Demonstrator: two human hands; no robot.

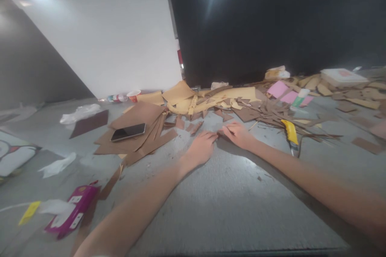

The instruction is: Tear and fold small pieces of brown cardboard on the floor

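Note:
Both of my hands meet near the middle of the grey table [211, 204]. My left hand [201, 146] lies low over the surface, its fingers together and pointing at a small brown piece [221, 132], which looks like a scrap of brown sheet. My right hand [238, 134] pinches that piece from the other side with bent fingers. The fingers cover most of it, so its shape is hard to make out. Brown scraps [197, 127] lie just beyond my left hand. A yellow utility knife [291, 134] rests to the right of my right hand.
At left, a phone [129, 132] lies on brown sheets [141, 112]. Closer in is a purple tissue pack [75, 211]. Tan and brown offcuts [241, 94] heap along the back with pink paper [277, 88], a paper cup [134, 95] and a white box [342, 76]. White [120, 40] and black panels [271, 24] stand behind.

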